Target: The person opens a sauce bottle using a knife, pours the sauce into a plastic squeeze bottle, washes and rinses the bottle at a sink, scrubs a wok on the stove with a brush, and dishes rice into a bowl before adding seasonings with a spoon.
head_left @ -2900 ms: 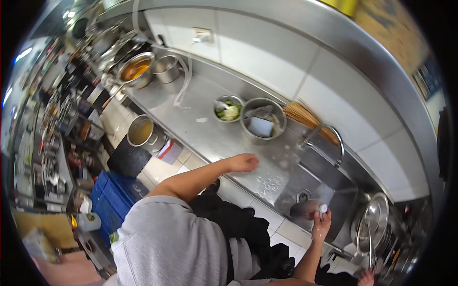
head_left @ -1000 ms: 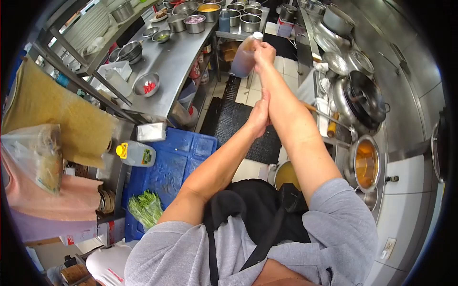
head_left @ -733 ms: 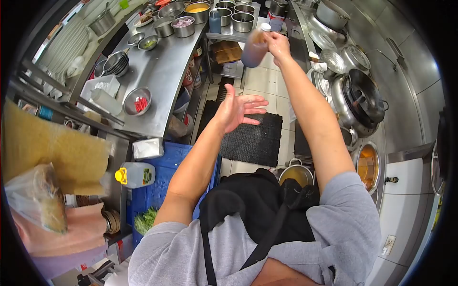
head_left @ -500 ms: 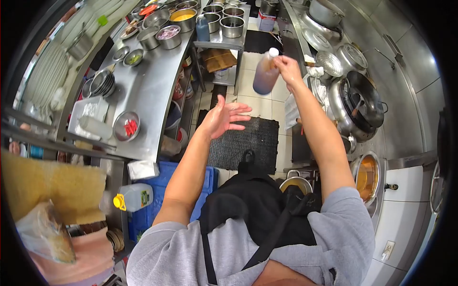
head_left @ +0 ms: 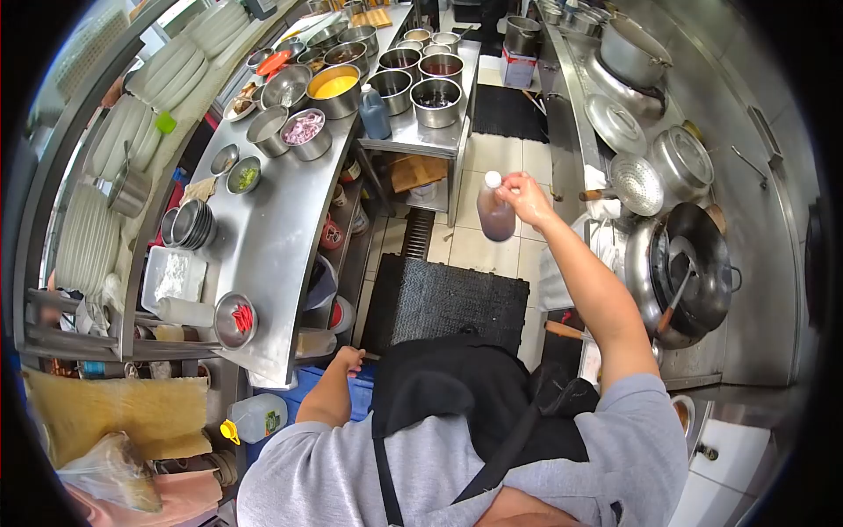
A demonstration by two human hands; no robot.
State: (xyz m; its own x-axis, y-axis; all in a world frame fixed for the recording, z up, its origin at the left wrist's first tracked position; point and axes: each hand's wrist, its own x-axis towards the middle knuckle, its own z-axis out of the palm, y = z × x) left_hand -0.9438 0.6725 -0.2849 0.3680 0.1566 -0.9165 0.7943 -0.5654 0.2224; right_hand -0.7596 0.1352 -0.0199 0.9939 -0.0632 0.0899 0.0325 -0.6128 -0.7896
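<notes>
A clear plastic bottle [head_left: 497,211] with a white cap and dark liquid hangs upright over the floor aisle. My right hand [head_left: 525,198] grips it near the neck, arm stretched forward. Low on the left, beside the counter's lower edge, is my left hand [head_left: 349,359]. Its fingers are curled in and I see nothing in them. Behind that hand lies a blue crate [head_left: 307,386], partly covered by my arm.
The steel counter [head_left: 268,206] at left carries bowls of chopped onion [head_left: 306,130] and red peppers [head_left: 237,320]. A blue-tinted bottle [head_left: 375,112] stands by several steel pots. At right are a wok [head_left: 702,290] and a strainer [head_left: 636,184]. A black mat [head_left: 461,303] lies underfoot.
My left hand has dropped from its spread pose in front of me to low on the left. The view has shifted forward; the bottle stays in my right hand, now more upright.
</notes>
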